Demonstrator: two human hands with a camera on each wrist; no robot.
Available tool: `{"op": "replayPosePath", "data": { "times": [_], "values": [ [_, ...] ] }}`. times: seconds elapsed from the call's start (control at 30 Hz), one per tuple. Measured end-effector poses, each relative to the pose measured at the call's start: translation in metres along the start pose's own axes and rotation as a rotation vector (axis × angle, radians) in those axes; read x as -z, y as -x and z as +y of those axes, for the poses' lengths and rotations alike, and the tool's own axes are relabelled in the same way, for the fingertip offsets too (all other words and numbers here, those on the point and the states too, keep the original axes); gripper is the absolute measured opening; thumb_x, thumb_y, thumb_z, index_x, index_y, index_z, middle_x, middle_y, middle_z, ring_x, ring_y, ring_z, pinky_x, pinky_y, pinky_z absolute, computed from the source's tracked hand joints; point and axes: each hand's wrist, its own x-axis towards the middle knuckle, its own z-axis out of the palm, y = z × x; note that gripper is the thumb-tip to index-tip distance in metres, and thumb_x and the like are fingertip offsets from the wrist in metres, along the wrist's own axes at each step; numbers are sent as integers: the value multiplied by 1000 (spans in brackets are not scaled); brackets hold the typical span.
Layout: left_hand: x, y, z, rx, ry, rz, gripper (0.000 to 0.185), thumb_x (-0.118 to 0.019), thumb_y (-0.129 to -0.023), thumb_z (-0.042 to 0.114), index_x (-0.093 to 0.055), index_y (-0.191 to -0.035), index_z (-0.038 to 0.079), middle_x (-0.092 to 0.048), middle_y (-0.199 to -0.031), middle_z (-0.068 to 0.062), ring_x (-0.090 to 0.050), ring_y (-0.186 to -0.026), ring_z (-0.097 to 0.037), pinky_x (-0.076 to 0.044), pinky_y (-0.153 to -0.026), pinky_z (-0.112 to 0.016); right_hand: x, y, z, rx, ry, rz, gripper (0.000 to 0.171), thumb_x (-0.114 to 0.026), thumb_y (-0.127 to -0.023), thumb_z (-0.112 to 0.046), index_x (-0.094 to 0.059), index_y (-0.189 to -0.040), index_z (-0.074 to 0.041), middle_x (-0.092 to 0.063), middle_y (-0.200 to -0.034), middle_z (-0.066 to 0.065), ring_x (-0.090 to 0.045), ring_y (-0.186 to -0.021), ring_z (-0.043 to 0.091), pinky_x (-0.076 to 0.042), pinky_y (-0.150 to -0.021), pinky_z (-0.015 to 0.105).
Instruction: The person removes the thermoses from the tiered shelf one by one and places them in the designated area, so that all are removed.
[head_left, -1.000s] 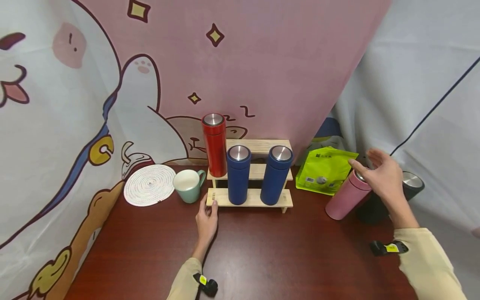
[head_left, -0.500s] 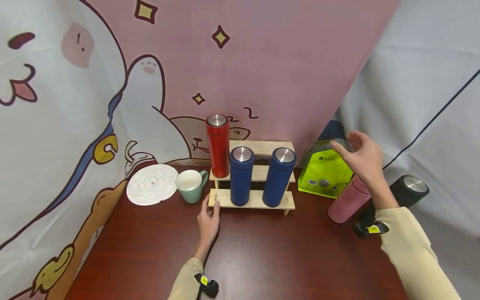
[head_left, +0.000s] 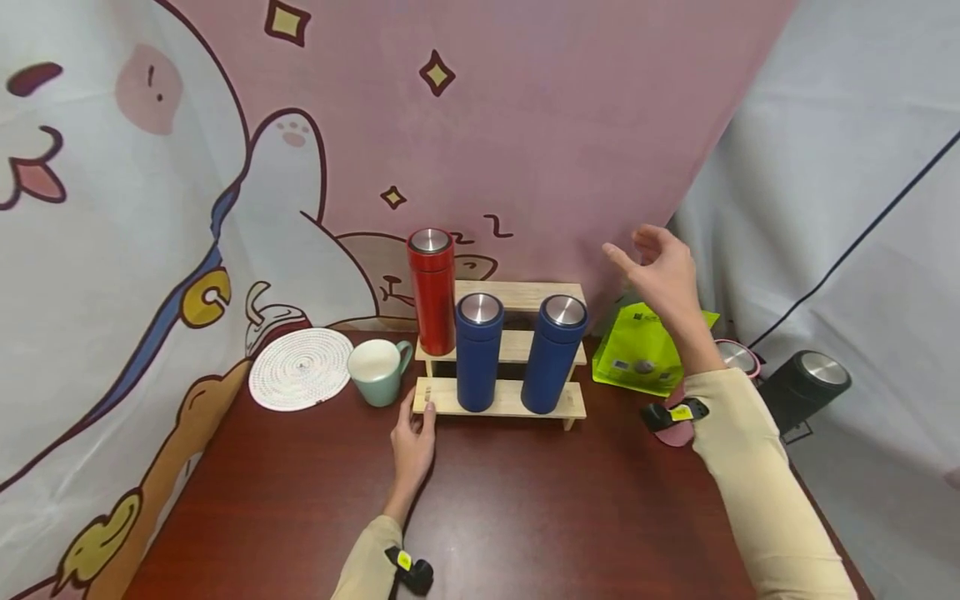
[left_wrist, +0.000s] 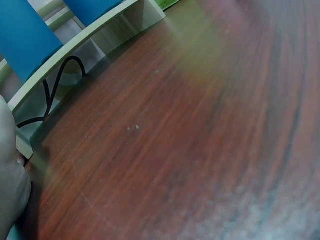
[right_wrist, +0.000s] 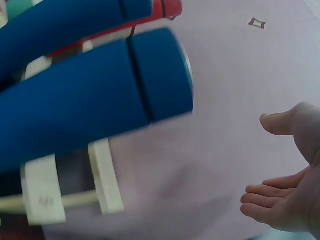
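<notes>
A stepped wooden rack point(head_left: 517, 293) stands at the back of the dark wooden table point(head_left: 487, 508). On its lowest step stand two blue flasks point(head_left: 477, 350) point(head_left: 553, 352), and a red flask point(head_left: 431, 289) stands higher at the left. My left hand point(head_left: 415, 433) rests at the rack's front left corner, fingers lightly curled against the wood point(left_wrist: 75, 47). My right hand point(head_left: 656, 267) hovers in the air, open and holding nothing, above and right of the right blue flask point(right_wrist: 90, 95). A pink flask point(head_left: 731, 358) leans behind my right sleeve, mostly hidden.
A green mug point(head_left: 378, 371) and a white woven coaster point(head_left: 300, 368) lie left of the rack. A lime-green pouch point(head_left: 645, 354) sits right of it, with a black flask point(head_left: 806, 387) further right. Cartoon-printed cloth hangs behind and at the sides.
My right hand left the pink flask's top and rose up and leftward toward the rack. The left hand stayed at the rack's corner.
</notes>
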Motion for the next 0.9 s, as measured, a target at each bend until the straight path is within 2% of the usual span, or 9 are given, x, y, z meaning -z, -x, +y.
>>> {"op": "replayPosePath", "data": {
  "times": [0.17, 0.47, 0.67, 0.9],
  "values": [
    [0, 0, 2, 4, -10, -2, 47, -67, -99, 20, -56, -144, 12, -64, -137, -15, -67, -115, -28, -56, -95, -49, -16, -6, -24, -3, -44, -35, 83, -69, -92, -52, -41, -152, -1, -49, -152, 21, -48, -139, 38, -40, -117, 50],
    [0, 0, 1, 16, -23, 4, 47, -67, -99, 21, -56, -144, 11, -64, -138, -16, -61, -124, -24, -55, -99, -49, -48, -21, -55, 70, -61, -114, 80, -70, -92, -48, -44, -149, 1, -51, -151, 21, -51, -138, 36, -43, -115, 48],
    [3, -3, -1, 12, -23, 9, 46, -67, -100, 21, -56, -144, 12, -64, -138, -15, -63, -121, -25, -55, -98, -47, -67, -32, -74, 54, -119, -175, 82, -72, -91, -49, -43, -150, -1, -52, -151, 17, -51, -139, 30, -45, -114, 43],
    [-1, -1, -1, 4, -26, 1, 46, -66, -100, 20, -56, -144, 13, -65, -136, -15, -66, -116, -28, -57, -96, -46, -83, -34, -93, 27, -191, -218, 82, -74, -89, -48, -44, -150, -2, -53, -150, 14, -52, -139, 26, -45, -113, 39]
  ]
}}
